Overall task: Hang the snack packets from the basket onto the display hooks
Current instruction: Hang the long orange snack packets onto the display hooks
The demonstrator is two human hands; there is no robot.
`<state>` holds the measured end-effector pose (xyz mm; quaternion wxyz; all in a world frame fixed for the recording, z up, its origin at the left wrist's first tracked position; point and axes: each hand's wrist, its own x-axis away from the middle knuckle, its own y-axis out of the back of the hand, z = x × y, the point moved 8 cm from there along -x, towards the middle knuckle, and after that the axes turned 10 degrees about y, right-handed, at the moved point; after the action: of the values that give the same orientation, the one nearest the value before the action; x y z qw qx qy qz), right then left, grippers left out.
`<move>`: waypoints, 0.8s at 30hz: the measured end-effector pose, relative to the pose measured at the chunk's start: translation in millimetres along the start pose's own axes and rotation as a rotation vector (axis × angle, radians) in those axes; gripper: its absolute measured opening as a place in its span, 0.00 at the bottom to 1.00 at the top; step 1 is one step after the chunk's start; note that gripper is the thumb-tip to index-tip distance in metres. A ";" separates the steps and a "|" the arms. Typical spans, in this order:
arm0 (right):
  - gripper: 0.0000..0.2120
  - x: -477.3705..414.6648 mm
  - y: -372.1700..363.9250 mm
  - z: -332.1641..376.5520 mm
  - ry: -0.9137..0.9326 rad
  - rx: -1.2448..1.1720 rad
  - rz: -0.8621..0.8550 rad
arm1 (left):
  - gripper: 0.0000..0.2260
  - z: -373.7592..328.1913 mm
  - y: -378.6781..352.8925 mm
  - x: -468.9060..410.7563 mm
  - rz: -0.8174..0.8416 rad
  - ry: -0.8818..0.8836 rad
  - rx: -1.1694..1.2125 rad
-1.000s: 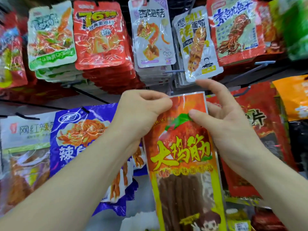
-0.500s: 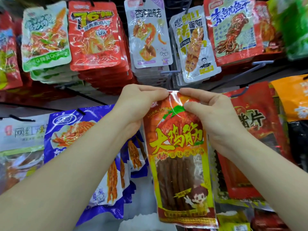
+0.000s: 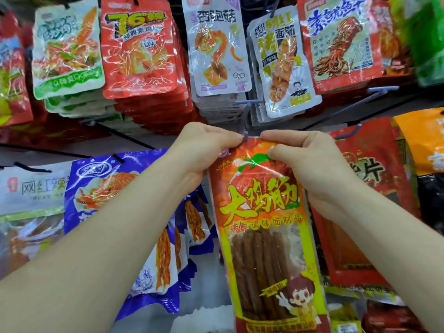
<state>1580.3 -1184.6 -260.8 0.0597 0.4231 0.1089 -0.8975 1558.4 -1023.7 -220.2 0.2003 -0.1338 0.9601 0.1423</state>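
Glossy oblong packet (image 3: 264,224) between left hand (image 3: 204,152) and right hand (image 3: 308,161)

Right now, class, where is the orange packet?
Head view, centre: orange packet pinched by left hand and right hand, between blue packet and red packet.

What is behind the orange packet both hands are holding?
A red packet shows past the right edge of the orange packet, blue packets past its left. A hook tip pokes out between the left hand and right hand. Directly behind is covered.
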 end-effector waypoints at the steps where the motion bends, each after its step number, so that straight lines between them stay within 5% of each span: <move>1: 0.15 -0.1 0.2 -2.4 -0.005 0.020 0.007 | 0.01 0.8 -0.4 -0.6 -0.006 -0.026 -0.019; 7: 0.18 -3.1 1.6 -6.1 0.078 0.169 0.059 | 0.16 16.1 7.7 11.5 -0.113 -0.095 0.048; 13: 0.38 16.6 -3.8 -16.6 0.271 0.501 0.338 | 0.26 71.2 -6.2 55.3 -0.067 -0.225 -0.258; 17: 0.36 26.5 0.1 -26.2 0.377 0.853 0.319 | 0.34 91.7 -13.9 51.0 -0.094 -0.181 -0.403; 24: 0.36 22.0 -8.9 -52.5 0.279 1.044 0.413 | 0.42 97.0 -28.5 35.7 -0.154 -0.119 -0.734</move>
<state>1603.7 -1163.4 -308.9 0.0021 0.5233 -0.4263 -0.7378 1569.4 -1025.4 -326.9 0.2046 -0.2598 0.8191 0.4687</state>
